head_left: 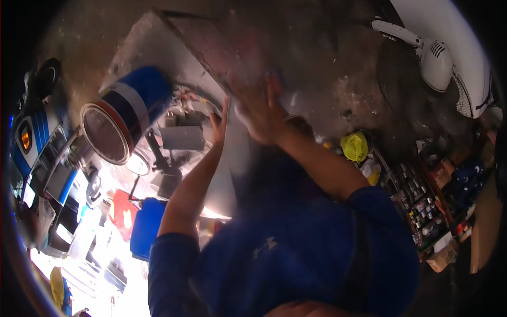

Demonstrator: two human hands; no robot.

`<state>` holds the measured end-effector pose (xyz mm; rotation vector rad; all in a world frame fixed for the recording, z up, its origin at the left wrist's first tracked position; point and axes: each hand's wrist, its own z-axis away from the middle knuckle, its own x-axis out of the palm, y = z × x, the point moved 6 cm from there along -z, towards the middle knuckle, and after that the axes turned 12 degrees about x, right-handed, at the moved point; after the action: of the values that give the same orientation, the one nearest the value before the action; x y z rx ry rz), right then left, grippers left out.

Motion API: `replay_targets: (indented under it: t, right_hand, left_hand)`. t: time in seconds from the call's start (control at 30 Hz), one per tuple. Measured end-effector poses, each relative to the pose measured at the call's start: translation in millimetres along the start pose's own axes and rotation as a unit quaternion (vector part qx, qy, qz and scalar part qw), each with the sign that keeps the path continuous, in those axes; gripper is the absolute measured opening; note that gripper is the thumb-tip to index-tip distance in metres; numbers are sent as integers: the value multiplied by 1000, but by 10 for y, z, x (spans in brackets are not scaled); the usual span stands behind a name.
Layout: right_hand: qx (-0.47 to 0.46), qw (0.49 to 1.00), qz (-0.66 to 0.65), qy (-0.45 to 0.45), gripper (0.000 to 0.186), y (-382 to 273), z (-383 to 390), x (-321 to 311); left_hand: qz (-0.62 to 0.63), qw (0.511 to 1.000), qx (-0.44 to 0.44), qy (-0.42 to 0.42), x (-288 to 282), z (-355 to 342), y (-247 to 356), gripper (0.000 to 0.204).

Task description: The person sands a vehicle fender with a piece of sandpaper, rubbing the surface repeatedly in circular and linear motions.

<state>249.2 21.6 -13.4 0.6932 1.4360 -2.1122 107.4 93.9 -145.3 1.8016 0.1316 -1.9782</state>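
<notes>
A thin panel-like piece with a long dark edge (193,50) slants down from the upper left toward my hands. My left hand (219,124) is upright beside its lower end, fingers stretched and thumb apart; it seems to touch the piece. My right hand (256,116) is just to the right, smeared by motion, with its fingers hard to make out. A small reddish patch (273,83) shows by its fingertips, too blurred to name. Pale greyish surfaces (224,179) lie below and between my forearms.
Left of my hands is a blue and white drum (142,103). Near it are a grey box-like piece (182,138) and a blue panel (148,227). At right are a yellow bag (354,146), a rack of small containers (417,206) and a white scooter-like body part (437,66).
</notes>
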Motion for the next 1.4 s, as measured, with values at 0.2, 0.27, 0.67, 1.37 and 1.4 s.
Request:
replay_targets:
  t: [0.2, 0.27, 0.67, 1.37, 1.4]
  right_hand:
    - [27, 971, -221, 83, 77, 36, 369, 193]
    - [33, 974, -199, 104, 76, 203, 90, 92]
    - [57, 988, -106, 91, 74, 138, 44, 34]
    - [-14, 988, -151, 17, 80, -180, 335, -46]
    - [-28, 985, -168, 37, 80, -201, 304, -89]
  left_hand:
    - [-2, 1000, -10, 8, 52, 21, 6, 61]
    - [0, 1000, -8, 3, 38, 47, -15, 61]
    - [-10, 1000, -14, 4, 44, 110, -62, 60]
    - [-22, 999, -20, 13, 23, 143, -107, 58]
    - [-24, 999, -23, 12, 19, 179, -111, 57]
